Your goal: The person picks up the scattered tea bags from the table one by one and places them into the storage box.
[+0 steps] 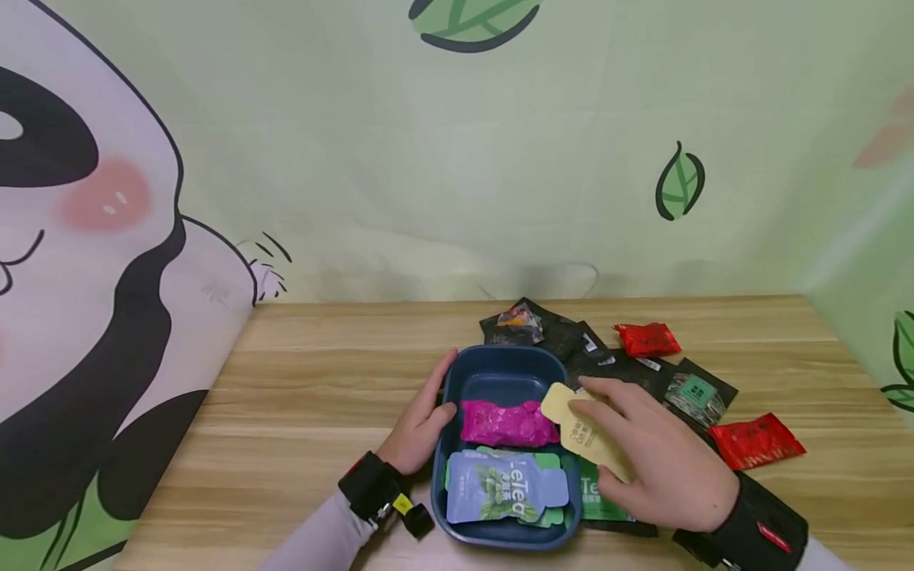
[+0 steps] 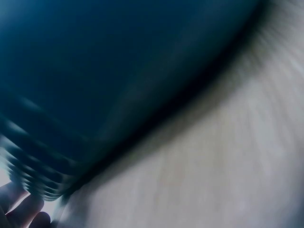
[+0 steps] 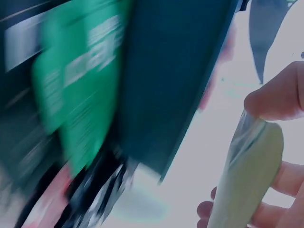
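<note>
A dark blue plastic basin (image 1: 510,533) stands on the table before me. My left hand (image 1: 417,432) holds its left side, thumb on the rim; in the left wrist view a few fingertips (image 2: 26,209) show beside its outer wall. Inside lie a shiny magenta packet (image 1: 507,423) and a light blue tea sachet (image 1: 493,485) atop green ones. Over the right rim, my right hand (image 1: 660,464) pinches a pale yellow sachet (image 1: 589,432) between thumb and fingers. The yellow sachet (image 3: 251,173) is close up in the right wrist view. A green sachet (image 1: 593,492) lies just outside the basin.
Several black packets (image 1: 628,369) are spread behind and right of the basin. One red packet (image 1: 648,339) lies at the back, and another red packet (image 1: 758,441) is at the right beyond my hand. A printed cloth wall (image 1: 400,174) rises behind the table.
</note>
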Motion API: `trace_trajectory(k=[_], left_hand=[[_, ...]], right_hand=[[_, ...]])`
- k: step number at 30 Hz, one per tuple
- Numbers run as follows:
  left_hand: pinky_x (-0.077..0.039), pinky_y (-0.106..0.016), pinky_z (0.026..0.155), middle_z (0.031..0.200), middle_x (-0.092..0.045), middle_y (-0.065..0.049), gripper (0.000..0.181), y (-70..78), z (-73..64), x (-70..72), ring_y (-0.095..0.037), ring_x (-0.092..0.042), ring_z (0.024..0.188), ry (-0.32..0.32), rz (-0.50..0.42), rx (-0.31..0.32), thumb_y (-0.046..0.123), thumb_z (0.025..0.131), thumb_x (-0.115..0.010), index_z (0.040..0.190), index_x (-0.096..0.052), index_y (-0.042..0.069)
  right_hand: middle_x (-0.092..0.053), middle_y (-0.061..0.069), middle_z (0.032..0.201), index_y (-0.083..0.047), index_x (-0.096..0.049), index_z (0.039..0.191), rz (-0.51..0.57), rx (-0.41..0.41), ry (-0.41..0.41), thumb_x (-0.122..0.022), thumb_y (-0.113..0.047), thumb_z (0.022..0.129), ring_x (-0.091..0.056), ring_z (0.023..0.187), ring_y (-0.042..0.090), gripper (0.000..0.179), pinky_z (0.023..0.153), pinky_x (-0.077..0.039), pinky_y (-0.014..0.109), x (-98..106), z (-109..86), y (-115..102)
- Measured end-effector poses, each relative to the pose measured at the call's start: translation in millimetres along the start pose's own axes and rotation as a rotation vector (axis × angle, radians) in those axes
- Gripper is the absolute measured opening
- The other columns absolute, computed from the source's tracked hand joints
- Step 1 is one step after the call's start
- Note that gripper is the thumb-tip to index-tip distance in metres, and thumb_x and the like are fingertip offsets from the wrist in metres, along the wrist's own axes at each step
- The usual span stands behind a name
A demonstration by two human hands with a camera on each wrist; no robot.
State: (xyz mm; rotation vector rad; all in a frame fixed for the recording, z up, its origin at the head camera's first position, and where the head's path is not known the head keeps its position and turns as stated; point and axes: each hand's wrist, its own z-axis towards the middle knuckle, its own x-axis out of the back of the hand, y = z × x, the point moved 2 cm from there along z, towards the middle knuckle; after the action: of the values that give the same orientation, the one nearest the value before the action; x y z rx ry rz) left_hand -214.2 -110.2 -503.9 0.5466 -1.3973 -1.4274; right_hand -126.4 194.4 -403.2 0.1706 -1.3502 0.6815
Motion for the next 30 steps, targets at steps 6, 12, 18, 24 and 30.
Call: trace_trajectory(k=[6, 12, 18, 24, 30], left_hand=[[-0.021, -0.042, 0.118, 0.164, -0.022, 0.009, 0.07, 1.2, 0.5, -0.7, -0.012, -0.026, 0.148, -0.003, -0.003, 0.005, 0.008, 0.1, -0.038, 0.163, -0.014, 0.025], [-0.022, -0.043, 0.118, 0.164, -0.021, 0.01, 0.069, 1.8, 0.6, -0.6, -0.013, -0.026, 0.148, -0.007, 0.004, 0.03, 0.009, 0.1, -0.038, 0.163, -0.014, 0.026], [-0.021, -0.043, 0.118, 0.164, -0.022, 0.01, 0.07, 2.1, -0.2, 0.8, -0.013, -0.025, 0.148, -0.009, 0.01, 0.036, 0.008, 0.1, -0.038, 0.163, -0.014, 0.026], [-0.021, -0.043, 0.118, 0.163, -0.021, 0.012, 0.07, 3.3, -1.3, 1.4, -0.011, -0.025, 0.148, -0.011, 0.002, 0.047, 0.008, 0.101, -0.038, 0.162, -0.015, 0.034], [-0.021, -0.043, 0.118, 0.164, -0.021, 0.012, 0.07, 3.6, -0.1, 1.0, -0.012, -0.024, 0.148, -0.016, -0.007, 0.037, 0.009, 0.101, -0.038, 0.161, -0.015, 0.036]], right_hand=[[-0.039, -0.006, 0.153, -0.023, -0.06, 0.138, 0.151, 0.206, -0.092, -0.074, -0.027, 0.073, -0.041, 0.131, 0.01, 0.067, 0.101, -0.046, 0.039, -16, 23.1, -26], [-0.044, -0.005, 0.148, -0.025, -0.056, 0.141, 0.203, 0.336, -0.21, -0.071, -0.028, 0.076, -0.04, 0.131, 0.009, 0.066, 0.106, -0.042, 0.04, -37, 35.9, -46], [-0.047, -0.004, 0.145, -0.024, -0.056, 0.142, 0.238, 0.409, -0.251, -0.069, -0.028, 0.08, -0.042, 0.13, 0.01, 0.064, 0.109, -0.038, 0.04, -50, 43.1, -56], [-0.046, -0.002, 0.147, -0.023, -0.057, 0.141, 0.274, 0.441, -0.276, -0.07, -0.028, 0.083, -0.042, 0.132, 0.01, 0.06, 0.111, -0.036, 0.038, -58, 47.6, -63], [-0.046, -0.002, 0.147, -0.022, -0.058, 0.139, 0.289, 0.44, -0.313, -0.069, -0.03, 0.086, -0.043, 0.131, 0.011, 0.055, 0.11, -0.037, 0.037, -64, 48.3, -61]])
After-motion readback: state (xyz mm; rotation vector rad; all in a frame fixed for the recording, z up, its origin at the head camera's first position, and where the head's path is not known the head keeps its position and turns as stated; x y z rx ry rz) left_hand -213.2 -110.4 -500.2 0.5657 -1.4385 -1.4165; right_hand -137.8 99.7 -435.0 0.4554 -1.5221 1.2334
